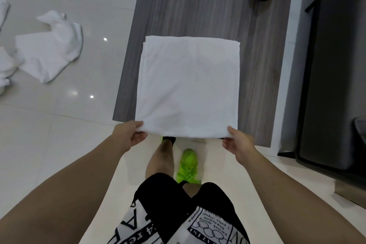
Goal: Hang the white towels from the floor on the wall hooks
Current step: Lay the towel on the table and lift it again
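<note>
Looking down from the head view, the left hand [132,137] and right hand [238,143] pinch the near corners of a folded white towel [189,89] on the bench [263,77]. Lifting it carelessly could undo the fold; other towels [50,53] remain on the floor [59,134].

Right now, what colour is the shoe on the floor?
Bright neon green, laces too: the shoe shows best in the head view.

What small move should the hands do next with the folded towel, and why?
Probably lift the folded white towel off the grey wooden surface: the left hand and right hand already pinch its near corners, and no wall hook is in view here.
</note>
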`<state>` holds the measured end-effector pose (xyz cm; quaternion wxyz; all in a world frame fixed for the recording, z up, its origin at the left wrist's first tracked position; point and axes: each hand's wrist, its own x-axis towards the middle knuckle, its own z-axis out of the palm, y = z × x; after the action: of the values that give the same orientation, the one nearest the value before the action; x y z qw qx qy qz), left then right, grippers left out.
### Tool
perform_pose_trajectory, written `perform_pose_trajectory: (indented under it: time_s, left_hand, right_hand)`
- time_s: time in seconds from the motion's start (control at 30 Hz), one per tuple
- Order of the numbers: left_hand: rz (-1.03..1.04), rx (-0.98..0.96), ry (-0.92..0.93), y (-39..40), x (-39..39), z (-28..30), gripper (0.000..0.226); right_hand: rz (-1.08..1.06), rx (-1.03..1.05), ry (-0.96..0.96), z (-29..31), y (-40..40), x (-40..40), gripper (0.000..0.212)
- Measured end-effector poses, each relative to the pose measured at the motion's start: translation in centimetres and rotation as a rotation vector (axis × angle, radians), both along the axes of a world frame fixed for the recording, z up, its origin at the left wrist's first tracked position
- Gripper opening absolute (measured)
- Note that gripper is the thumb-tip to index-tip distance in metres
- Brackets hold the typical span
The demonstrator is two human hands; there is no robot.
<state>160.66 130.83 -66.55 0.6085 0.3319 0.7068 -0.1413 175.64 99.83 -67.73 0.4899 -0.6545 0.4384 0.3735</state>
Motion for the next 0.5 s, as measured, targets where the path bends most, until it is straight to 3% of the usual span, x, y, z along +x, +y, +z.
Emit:
perform_pose_trajectory:
  time_s: [0.23,0.37,0.5]
  left_hand:
    - [0.189,0.144,-0.154,-0.4,-1.9,5.5,0.009]
    - [0.178,0.147,-0.273,1.5,-0.7,11.1,0.013]
    - [0.157,0.164,-0.415,4.0,2.8,17.7,0.009]
  right_hand:
    - [-0.135,0.092,-0.09,6.6,-1.0,-0.8,0.02]
    - [-0.189,0.174,-0.157,12.4,-0.2,0.3,0.037]
    - [-0.225,0.258,-0.255,18.5,1.9,3.1,0.028]
